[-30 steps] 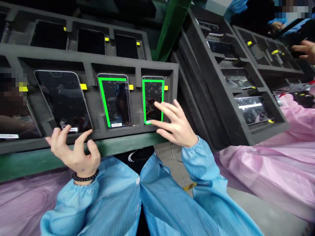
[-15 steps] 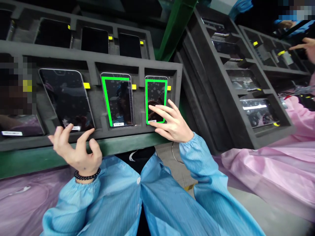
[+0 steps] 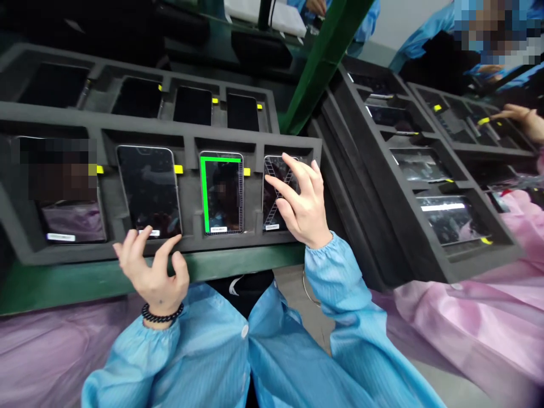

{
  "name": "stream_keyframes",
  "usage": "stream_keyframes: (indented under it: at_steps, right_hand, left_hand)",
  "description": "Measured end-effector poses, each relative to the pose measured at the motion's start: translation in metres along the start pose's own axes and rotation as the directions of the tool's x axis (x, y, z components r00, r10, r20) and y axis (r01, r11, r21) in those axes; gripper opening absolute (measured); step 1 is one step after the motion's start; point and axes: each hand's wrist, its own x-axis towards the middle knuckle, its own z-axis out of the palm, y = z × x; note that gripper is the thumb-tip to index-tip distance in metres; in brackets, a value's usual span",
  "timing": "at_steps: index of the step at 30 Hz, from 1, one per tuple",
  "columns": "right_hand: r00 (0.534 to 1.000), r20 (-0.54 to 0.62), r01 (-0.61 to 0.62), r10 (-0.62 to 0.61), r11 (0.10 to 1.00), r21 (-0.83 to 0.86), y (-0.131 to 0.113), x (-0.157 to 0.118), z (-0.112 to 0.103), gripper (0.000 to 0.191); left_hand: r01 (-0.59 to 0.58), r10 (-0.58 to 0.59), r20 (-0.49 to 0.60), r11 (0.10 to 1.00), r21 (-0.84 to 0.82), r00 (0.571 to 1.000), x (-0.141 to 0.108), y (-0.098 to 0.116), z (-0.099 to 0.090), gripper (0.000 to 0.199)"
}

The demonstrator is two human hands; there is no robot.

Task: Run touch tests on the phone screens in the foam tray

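My right hand (image 3: 304, 212), fingers spread open, covers a phone (image 3: 274, 192); my left hand (image 3: 155, 272), open too, sits below another phone (image 3: 148, 190) in the foam tray (image 3: 255, 243).

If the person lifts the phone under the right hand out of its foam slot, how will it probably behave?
The phone looks like a thin, rigid slab, so it should probably stay stiff. Its glossy glass face shows reflections, so it may be slippery and fragile if dropped. It sits recessed in the foam tray, so the right hand would likely need an edge grip.
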Motion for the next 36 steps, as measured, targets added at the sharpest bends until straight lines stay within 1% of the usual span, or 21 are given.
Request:
stream_keyframes:
  at_steps: [4,7,11,15,19,23,26,30,33,36]
  right_hand:
    - [0.997,0.026,0.067,-0.067,0.998,-0.006,-0.022,0.036,0.012,0.042]
    - [0.997,0.003,0.071,-0.071,0.997,-0.018,-0.031,0.052,0.02,0.039]
    - [0.999,-0.028,0.041,-0.043,0.998,-0.056,-0.029,0.053,0.024,0.039]
    - [0.999,0.004,0.047,-0.047,0.996,-0.073,-0.025,0.047,0.025,0.038]
    - [1.0,-0.023,-0.003,0.001,0.998,-0.063,-0.025,0.046,0.026,0.04]
    - [0.999,-0.012,0.031,-0.032,0.995,-0.1,-0.025,0.048,0.026,0.038]
    - [0.996,-0.022,0.082,-0.085,0.987,-0.137,-0.026,0.04,0.026,0.035]
    - [0.982,-0.058,0.168,-0.178,0.975,-0.145,-0.031,0.015,0.025,0.03]
    - [0.971,-0.022,0.233,-0.236,0.967,-0.103,-0.04,-0.008,0.023,0.027]
    - [0.948,0.033,0.318,-0.317,0.948,-0.033,-0.048,-0.025,0.022,0.028]
  left_hand:
    - [0.023,-0.023,0.026,1.0,0.016,0.999,0.0,0.001,-0.001,0.035]
    - [0.067,-0.067,0.021,0.998,0.018,0.998,-0.001,0.0,0.0,0.032]
    - [0.085,-0.085,0.002,0.996,0.008,0.996,-0.002,-0.001,0.001,0.03]
    - [0.017,-0.017,-0.018,1.0,0.009,1.0,-0.001,-0.001,0.001,0.034]
    - [-0.02,0.02,-0.032,1.0,0.006,0.999,0.0,-0.001,0.001,0.037]
    - [-0.02,0.02,-0.035,1.0,0.003,0.999,0.0,-0.001,0.001,0.039]
    - [-0.008,0.008,-0.035,1.0,-0.008,0.999,0.0,0.0,0.0,0.039]
    - [0.03,-0.03,0.002,0.999,-0.012,1.0,-0.001,0.001,-0.002,0.043]
    - [0.009,-0.009,0.004,1.0,-0.014,1.0,-0.001,0.0,-0.003,0.051]
    - [-0.003,0.003,0.0,1.0,-0.011,1.0,-0.001,-0.001,-0.003,0.054]
